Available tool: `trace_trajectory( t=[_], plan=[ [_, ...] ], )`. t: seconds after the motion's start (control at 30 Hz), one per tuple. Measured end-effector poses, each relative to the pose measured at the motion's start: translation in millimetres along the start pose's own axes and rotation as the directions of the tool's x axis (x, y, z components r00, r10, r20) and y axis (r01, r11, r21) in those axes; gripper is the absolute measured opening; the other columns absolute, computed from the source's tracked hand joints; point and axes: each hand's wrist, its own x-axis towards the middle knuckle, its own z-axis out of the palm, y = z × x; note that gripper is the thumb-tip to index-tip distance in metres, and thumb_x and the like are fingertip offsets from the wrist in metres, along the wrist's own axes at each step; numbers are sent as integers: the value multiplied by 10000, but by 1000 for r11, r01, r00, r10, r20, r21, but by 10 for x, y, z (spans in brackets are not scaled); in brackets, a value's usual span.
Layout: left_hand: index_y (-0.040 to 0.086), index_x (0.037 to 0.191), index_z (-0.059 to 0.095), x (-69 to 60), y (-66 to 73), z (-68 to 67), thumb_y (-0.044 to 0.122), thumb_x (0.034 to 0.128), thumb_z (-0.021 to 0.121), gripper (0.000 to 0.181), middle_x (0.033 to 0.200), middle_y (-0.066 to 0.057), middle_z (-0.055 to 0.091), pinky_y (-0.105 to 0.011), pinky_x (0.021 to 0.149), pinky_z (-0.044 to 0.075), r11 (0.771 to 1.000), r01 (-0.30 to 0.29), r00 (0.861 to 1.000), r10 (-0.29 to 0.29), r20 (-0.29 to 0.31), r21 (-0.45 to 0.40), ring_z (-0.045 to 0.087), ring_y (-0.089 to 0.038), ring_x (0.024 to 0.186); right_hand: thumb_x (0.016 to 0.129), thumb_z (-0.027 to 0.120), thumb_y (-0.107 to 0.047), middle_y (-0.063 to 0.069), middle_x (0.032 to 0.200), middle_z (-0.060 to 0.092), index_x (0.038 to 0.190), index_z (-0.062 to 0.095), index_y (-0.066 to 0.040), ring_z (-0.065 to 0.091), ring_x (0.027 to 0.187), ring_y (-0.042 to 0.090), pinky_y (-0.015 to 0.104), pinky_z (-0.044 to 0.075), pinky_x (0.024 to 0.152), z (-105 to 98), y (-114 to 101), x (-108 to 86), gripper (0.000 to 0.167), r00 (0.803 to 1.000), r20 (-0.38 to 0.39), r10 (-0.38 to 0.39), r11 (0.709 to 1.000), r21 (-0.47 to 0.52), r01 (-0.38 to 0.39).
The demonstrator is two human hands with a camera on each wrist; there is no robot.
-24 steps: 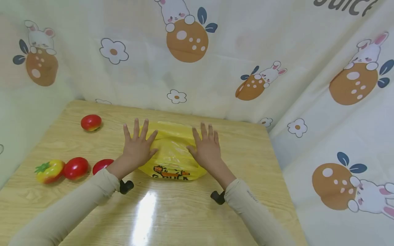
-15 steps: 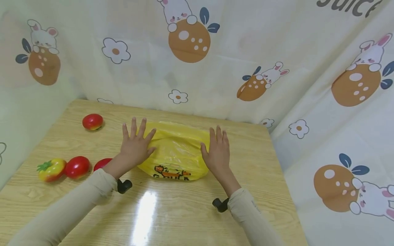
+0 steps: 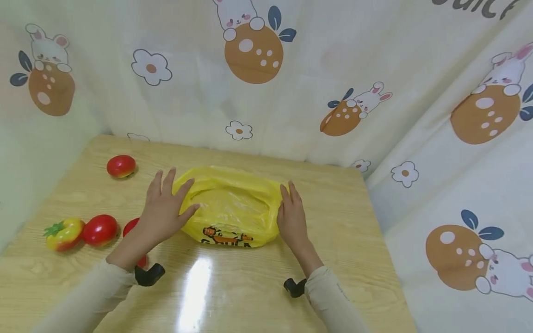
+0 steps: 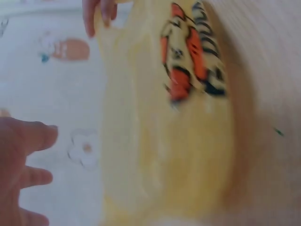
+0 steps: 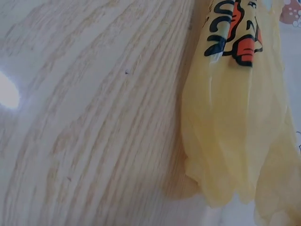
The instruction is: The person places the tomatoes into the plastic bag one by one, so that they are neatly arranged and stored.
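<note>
A yellow plastic bag [image 3: 233, 203] lies in the middle of the table, its mouth spread wide and facing up. Orange and black cartoon print marks its near side, also seen in the left wrist view. My left hand [image 3: 164, 210] is at the bag's left rim, fingers spread and thumb apart. In the left wrist view, my left hand's fingers [image 4: 33, 136] stand clear of the plastic. At the right rim, my right hand [image 3: 293, 222] has its fingers together and appears to pinch the edge; its thumb is partly hidden. The right wrist view shows the bag [image 5: 230, 117] but no fingers.
Left of the bag are a yellow-red pepper-shaped toy [image 3: 64, 235], a round red fruit [image 3: 101, 230] and another red fruit [image 3: 121, 166] farther back. More red pieces [image 3: 130, 225] are partly hidden by my left forearm. A printed curtain [image 3: 187, 101] hangs behind the wooden table [image 3: 337, 222].
My left hand has drawn back left and nearer, off the bag. My right hand has moved right and closed its fingers together at the rim. The bag's mouth has widened.
</note>
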Motion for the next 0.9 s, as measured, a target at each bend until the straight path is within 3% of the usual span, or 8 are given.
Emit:
trace_trajectory(
  t=[0.17, 0.3, 0.43, 0.67, 0.9],
  plan=[
    [12, 1393, 458, -344, -275, -26, 272, 927, 662, 572, 1503, -370, 189, -763, 1047, 164, 996, 54, 994, -60, -86, -78, 110, -606, 1373, 1005, 410, 48, 232, 1573, 274, 1448, 409, 48, 352, 1403, 411, 517, 438, 1053, -44, -23, -10, 442, 999, -21, 33, 997, 64, -31],
    [-17, 1343, 482, -616, -445, 75, 234, 900, 695, 553, 1456, -384, 239, -765, 1010, 194, 990, 97, 990, -106, -94, -98, 165, -616, 1325, 1005, 389, 59, 209, 1580, 276, 1451, 406, 46, 339, 1417, 391, 517, 423, 1066, -71, -13, -58, 447, 997, -24, 78, 993, 86, -75],
    [-17, 1322, 501, -792, -553, 183, 251, 890, 708, 549, 1444, -395, 250, -766, 1006, 206, 985, 145, 986, -152, -68, -96, 183, -634, 1307, 1000, 382, 76, 206, 1575, 288, 1450, 410, 46, 346, 1415, 385, 518, 435, 1051, -79, -5, -97, 452, 996, -38, 82, 992, 102, -77],
    [-10, 1322, 487, -907, -716, 294, 229, 836, 751, 603, 1415, -426, 258, -799, 952, 257, 983, 180, 984, -181, -7, -27, 217, -664, 1276, 991, 393, 92, 240, 1543, 330, 1422, 436, 72, 378, 1393, 396, 507, 455, 1033, -83, -12, -101, 434, 997, -65, 40, 994, 102, -33],
    [-48, 1333, 444, -798, -834, 342, 130, 755, 824, 714, 1381, -410, 349, -766, 938, 330, 989, 133, 991, -135, -25, -62, 346, -622, 1212, 1000, 383, 83, 248, 1520, 367, 1404, 459, 79, 420, 1363, 400, 493, 491, 989, -80, -11, -12, 410, 995, -99, 21, 993, 116, -10]
  ],
)
